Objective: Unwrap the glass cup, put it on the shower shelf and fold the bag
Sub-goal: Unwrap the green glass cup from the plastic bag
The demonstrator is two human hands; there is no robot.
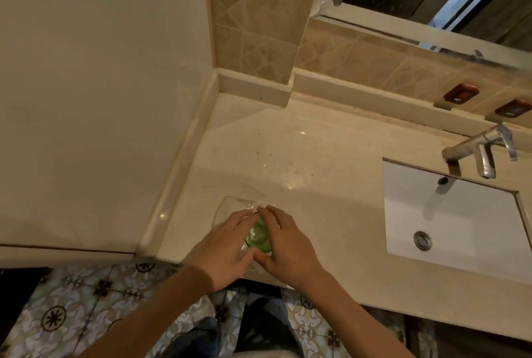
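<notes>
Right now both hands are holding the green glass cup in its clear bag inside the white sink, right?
Not quite. The head view shows both hands, left hand and right hand, around the green glass cup in its clear bag on the countertop, left of the white sink.

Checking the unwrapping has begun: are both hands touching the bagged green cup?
Touching. The head view shows the left hand and right hand cupped against either side of the green glass cup, fingertips meeting on the clear bag above it.
</notes>
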